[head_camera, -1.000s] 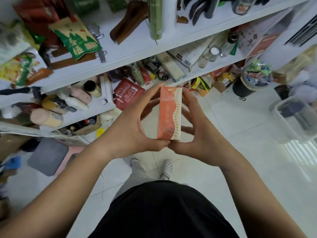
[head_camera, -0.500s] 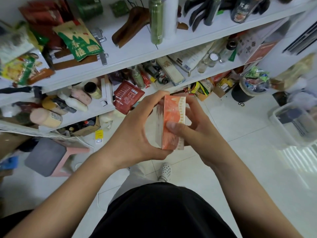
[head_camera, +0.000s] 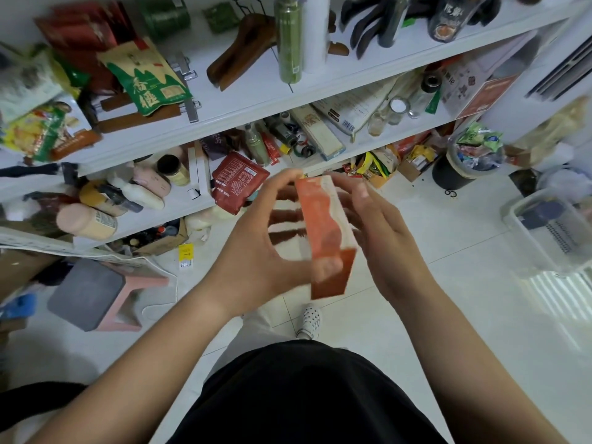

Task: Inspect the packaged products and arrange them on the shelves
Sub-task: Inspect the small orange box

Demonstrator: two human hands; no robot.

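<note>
Orange-and-white box [head_camera: 323,232] held up tilted in front of the shelves [head_camera: 243,94], above the floor [head_camera: 464,315]. Left grip [head_camera: 256,251] grasping it, thumb on its front, fingers behind. Right grip [head_camera: 384,232] released, fingers nearly straight, touching its right side.

Green-and-tan pouch [head_camera: 145,80] reads 香榧; other print too blurred

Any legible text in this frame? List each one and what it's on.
"香榧": green bag, top shelf.
Orange box: print is motion-blurred, unreadable.
Red pouch: white print, too small to read.
White carton: barcode, digits too small.
Dark bottle: pale characters, too blurred.
</note>
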